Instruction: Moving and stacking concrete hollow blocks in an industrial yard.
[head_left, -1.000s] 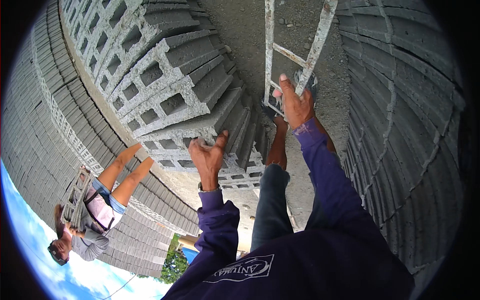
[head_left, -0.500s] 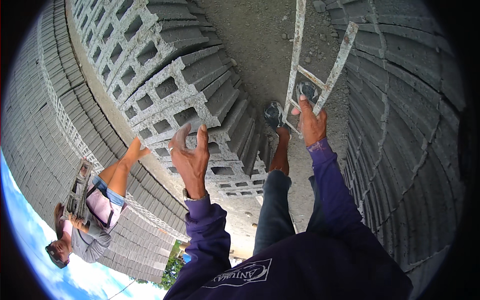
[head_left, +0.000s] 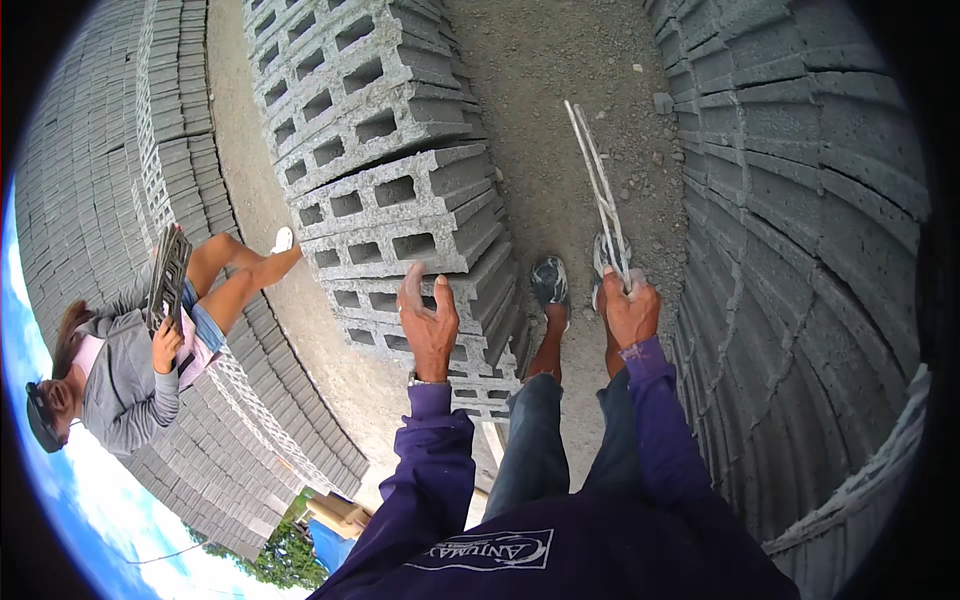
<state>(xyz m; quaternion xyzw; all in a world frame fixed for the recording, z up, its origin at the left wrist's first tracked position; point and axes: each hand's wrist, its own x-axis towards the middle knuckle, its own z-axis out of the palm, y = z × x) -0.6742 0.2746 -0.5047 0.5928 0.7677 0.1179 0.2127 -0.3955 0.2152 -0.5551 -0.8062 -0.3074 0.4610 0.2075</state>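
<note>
i'm noting right hand [head_left: 634, 312] clamping metal frame [head_left: 604, 199]; left hand [head_left: 430, 338] splaying empty, risking scrapes from rough hollow concrete blocks [head_left: 402, 218].

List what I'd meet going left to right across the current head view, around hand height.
Co-worker in grey sleeves, left hand, wearer's left shoe, right hand gripping a metal frame, right-side wall of grey blocks.

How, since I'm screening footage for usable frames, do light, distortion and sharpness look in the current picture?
Head view: the lower-left sky is bright, nearly white in patches; head view: the right-side concrete-block wall is darker than the hollow-concrete-block stack near the left hand; head view: that wall's seams bow, as a fisheye would make them; head view: the right hand shows no strong blur.
</note>
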